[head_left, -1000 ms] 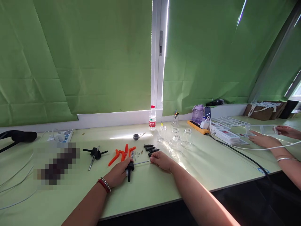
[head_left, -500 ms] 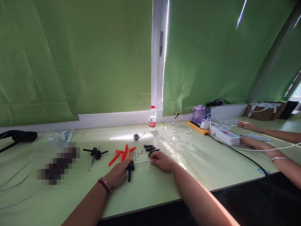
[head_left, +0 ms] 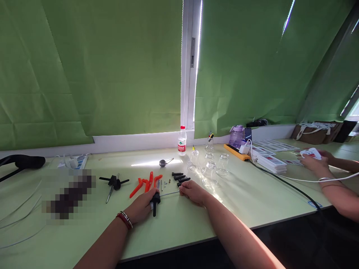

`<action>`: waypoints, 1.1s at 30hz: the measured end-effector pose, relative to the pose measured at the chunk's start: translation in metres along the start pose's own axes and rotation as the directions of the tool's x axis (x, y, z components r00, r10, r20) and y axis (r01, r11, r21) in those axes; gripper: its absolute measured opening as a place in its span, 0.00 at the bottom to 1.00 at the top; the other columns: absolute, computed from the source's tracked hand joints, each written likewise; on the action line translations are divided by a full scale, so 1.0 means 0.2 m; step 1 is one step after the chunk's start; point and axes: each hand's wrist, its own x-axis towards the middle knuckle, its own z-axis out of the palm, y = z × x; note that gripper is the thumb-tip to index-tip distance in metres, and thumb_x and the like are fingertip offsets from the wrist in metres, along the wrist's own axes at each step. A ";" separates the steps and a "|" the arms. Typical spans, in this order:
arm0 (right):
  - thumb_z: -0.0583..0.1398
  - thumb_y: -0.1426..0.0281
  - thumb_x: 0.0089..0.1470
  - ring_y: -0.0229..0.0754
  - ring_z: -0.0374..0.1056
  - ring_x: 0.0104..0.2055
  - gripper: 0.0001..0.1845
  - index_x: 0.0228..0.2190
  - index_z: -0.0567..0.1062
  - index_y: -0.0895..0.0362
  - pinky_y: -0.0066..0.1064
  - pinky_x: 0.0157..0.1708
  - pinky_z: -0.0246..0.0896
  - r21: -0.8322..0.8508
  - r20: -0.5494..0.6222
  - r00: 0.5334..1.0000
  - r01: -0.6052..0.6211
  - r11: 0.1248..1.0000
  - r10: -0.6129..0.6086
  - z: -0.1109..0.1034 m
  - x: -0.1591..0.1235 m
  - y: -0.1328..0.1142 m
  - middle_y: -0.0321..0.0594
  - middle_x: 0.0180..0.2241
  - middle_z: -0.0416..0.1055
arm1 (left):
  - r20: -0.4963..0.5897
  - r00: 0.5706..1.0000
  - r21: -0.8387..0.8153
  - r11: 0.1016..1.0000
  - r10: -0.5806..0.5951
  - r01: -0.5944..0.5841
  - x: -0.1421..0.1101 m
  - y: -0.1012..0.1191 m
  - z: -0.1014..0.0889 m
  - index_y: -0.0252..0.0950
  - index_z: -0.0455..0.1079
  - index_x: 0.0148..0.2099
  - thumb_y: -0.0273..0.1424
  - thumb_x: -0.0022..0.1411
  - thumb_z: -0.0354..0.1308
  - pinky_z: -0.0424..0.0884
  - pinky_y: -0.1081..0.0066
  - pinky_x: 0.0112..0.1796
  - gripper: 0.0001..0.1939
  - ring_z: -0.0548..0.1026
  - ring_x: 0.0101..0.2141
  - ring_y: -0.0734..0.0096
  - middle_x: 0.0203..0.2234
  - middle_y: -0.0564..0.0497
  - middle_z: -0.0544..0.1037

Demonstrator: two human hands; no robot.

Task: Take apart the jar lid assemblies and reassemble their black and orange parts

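My left hand is closed around a black plastic part that has a stubby arm pointing down. A thin metal rod runs from this part toward the right. My right hand pinches the rod's far end between thumb and fingers. Just beyond my left hand lie orange plastic clamp pieces. Metal pins and tiny hardware sit beside them. Several black pieces with springs are close to my right fingertips. Another black part on a metal rod rests to the left.
Behind are a round black piece with a metal stem, a water bottle and several clear glasses. An orange power strip trails a black cable. At right, another person's hands hold a white card near stacked cards.
My hands, the black part and the rod look unmoved. The other person's hands have lifted off the table and now hold up a white card.
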 end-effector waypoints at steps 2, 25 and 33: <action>0.56 0.60 0.54 0.33 0.50 0.22 0.13 0.26 0.69 0.57 0.26 0.25 0.49 0.007 -0.003 1.000 0.018 1.000 -0.018 0.00 0.00 0.01 0.30 0.20 0.57 | -0.001 1.000 0.000 1.000 -0.005 0.005 0.00 0.00 0.00 0.40 0.61 0.49 0.25 0.54 0.45 0.64 0.69 0.35 0.19 0.71 0.35 0.62 0.36 0.49 0.74; 0.55 0.62 0.54 0.33 0.48 0.21 0.14 0.23 0.69 0.57 0.26 0.23 0.46 -0.032 0.002 1.000 0.026 0.999 -0.026 0.00 0.00 0.00 0.30 0.18 0.55 | 0.020 1.000 -0.016 1.000 -0.013 0.013 0.00 0.02 -0.01 0.39 0.61 0.48 0.24 0.53 0.46 0.64 0.68 0.36 0.19 0.70 0.35 0.63 0.36 0.49 0.73; 0.59 0.66 0.49 0.33 0.52 0.25 0.08 0.25 0.69 0.58 0.26 0.27 0.50 -0.003 0.002 0.997 0.074 0.997 -0.074 0.00 0.01 0.03 0.31 0.22 0.59 | 0.018 1.000 -0.009 1.000 -0.004 0.004 0.00 0.02 -0.01 0.38 0.62 0.46 0.25 0.52 0.45 0.64 0.69 0.36 0.18 0.69 0.35 0.64 0.35 0.49 0.73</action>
